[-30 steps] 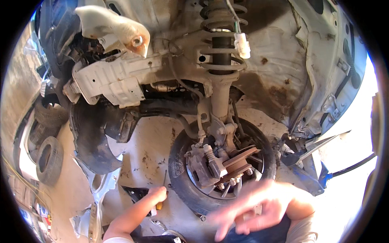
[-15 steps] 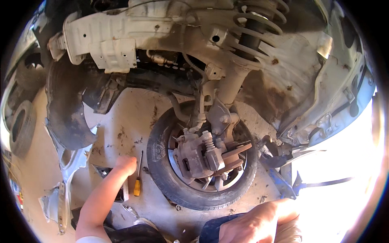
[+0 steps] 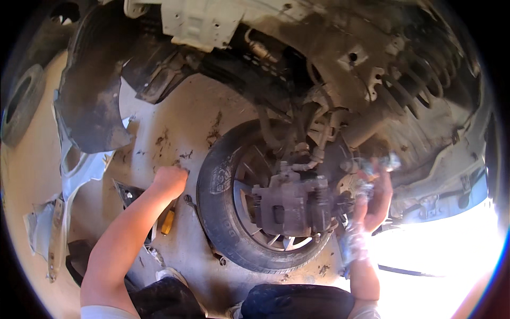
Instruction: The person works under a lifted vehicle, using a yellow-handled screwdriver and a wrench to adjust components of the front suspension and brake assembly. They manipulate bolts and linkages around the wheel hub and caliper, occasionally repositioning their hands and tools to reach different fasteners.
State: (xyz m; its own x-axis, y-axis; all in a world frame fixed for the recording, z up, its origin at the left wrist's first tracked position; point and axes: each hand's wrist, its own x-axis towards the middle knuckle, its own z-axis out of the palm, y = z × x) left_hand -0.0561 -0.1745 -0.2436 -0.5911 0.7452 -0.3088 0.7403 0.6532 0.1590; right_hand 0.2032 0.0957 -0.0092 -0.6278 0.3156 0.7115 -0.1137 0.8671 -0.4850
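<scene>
My left hand [image 3: 170,181] is closed low on the left beside the tyre, over the shaft of a yellow-handled screwdriver [image 3: 168,222]; whether it grips anything is hidden. My right hand [image 3: 374,202] is raised to the right of the grey brake caliper [image 3: 284,204], near the strut, smeared by motion with blurred pale, shiny patches around its fingers; I cannot tell what it holds. Behind the caliper a loose-looking wheel with its tyre [image 3: 217,212] lies on the floor. A long dark tool [image 3: 199,218] lies partly under the tyre's left side.
A dark plastic liner [image 3: 93,90] and silver panel [image 3: 79,175] are at the left, with a spare tyre [image 3: 21,106] beyond. The coil spring [image 3: 414,85] and white underbody [image 3: 196,21] are overhead. My legs [image 3: 295,303] are at the bottom.
My view has shifted, showing the car body tilted. My right hand has risen from the bottom edge to beside the caliper. My left hand has stayed low by the screwdriver.
</scene>
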